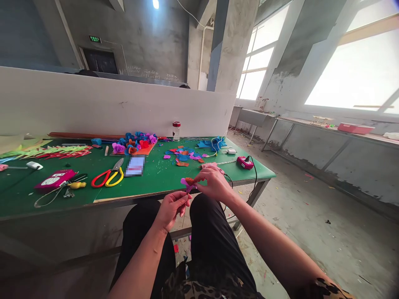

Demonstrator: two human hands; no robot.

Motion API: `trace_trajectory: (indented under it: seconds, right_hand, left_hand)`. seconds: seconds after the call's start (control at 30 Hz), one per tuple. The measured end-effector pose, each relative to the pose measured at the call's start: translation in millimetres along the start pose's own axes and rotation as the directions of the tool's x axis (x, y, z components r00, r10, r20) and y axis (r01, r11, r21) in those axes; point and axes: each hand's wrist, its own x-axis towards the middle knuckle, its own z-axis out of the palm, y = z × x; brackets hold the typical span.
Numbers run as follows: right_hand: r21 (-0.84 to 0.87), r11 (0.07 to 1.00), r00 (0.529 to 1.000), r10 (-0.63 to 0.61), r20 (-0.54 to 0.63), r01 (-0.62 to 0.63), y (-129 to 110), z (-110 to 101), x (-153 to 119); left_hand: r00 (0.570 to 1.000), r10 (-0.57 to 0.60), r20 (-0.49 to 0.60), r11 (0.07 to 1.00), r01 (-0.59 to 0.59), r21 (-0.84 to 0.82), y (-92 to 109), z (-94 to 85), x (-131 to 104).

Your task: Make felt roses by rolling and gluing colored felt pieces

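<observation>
flower (188, 182) held between left hand (172, 209) and right hand (212, 182) at front edge of desk (156, 176), scissors (117, 166) laid further left, phone (135, 166) placed right of them, flower heap (136, 143) set behind it, scraps (183, 157) spread rightward, jar (176, 132) stood behind these, box (245, 162) set near right edge

Black trousers (213, 236), tan-and-black leopard-print top (202, 289), matching right sleeve (328, 286), bare forearms (271, 232)

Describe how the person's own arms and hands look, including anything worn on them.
The left hand and right hand wear no gloves, and no watch or bracelet shows at either wrist. Both forearms are uncovered. A tan sleeve with dark, leopard-like spots shows on the right arm; the left sleeve is not visible.
</observation>
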Motion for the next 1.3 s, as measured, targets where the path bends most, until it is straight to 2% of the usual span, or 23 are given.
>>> trace_trajectory:
  seconds: [0.4,0.47,0.53,0.6,0.67,0.77,0.8,0.87,0.93,1.03,1.1,1.17,1.3]
  right_hand:
    - [-0.04,0.984,0.981,-0.166,0.101,0.171,6,-13,3]
    - [-0.039,0.982,0.977,-0.181,0.116,0.186,8,-19,3]
    - [-0.036,0.983,0.98,-0.174,0.097,0.178,7,-25,2]
    - [-0.015,0.992,0.992,-0.126,0.01,0.127,5,-31,-3]
    - [0.047,0.998,0.991,-0.03,-0.132,0.037,-1,-35,-12]
    - [0.255,0.961,0.939,0.182,-0.291,-0.107,-14,-31,-32]
    - [0.347,0.927,0.92,0.252,-0.299,-0.141,-19,-27,-40]
    - [0.512,0.835,0.904,0.359,-0.231,-0.2,-29,-17,-53]
    - [0.65,0.718,0.895,0.427,-0.127,-0.25,-39,-5,-62]
    - [0.816,0.491,0.864,0.503,0.019,-0.304,-52,10,-64]
    - [0.882,0.345,0.83,0.551,0.087,-0.321,-58,16,-60]
    - [0.913,0.237,0.802,0.581,0.142,-0.333,-63,19,-55]
    - [0.926,0.126,0.78,0.587,0.219,-0.355,-68,18,-48]
  left_hand:
    - [1.0,0.002,-0.009,1.0,-0.002,-0.005,6,2.7,-2]
    - [0.999,0.036,-0.009,0.999,-0.036,0.021,5,3.0,-2]
    - [0.99,0.131,-0.048,0.989,-0.127,0.077,3,2.4,-2]
    - [0.95,0.284,-0.127,0.948,-0.259,0.184,0,0.2,-1]
    - [0.873,0.446,-0.196,0.867,-0.367,0.337,-4,-3.4,-1]
    - [0.76,0.614,-0.213,0.734,-0.45,0.509,-5,-9.1,-2]
    - [0.735,0.646,-0.204,0.703,-0.47,0.533,-4,-10.3,-2]
    - [0.706,0.684,-0.182,0.665,-0.502,0.552,-2,-11.5,-3]
    - [0.696,0.7,-0.161,0.644,-0.517,0.564,-1,-11.2,-3]
    - [0.699,0.7,-0.143,0.63,-0.511,0.586,0,-8.9,-4]
    - [0.698,0.703,-0.138,0.619,-0.504,0.602,1,-7.0,-4]
    - [0.69,0.711,-0.134,0.603,-0.5,0.621,3,-5.5,-4]
    - [0.666,0.734,-0.135,0.563,-0.484,0.669,3,-4.8,-5]
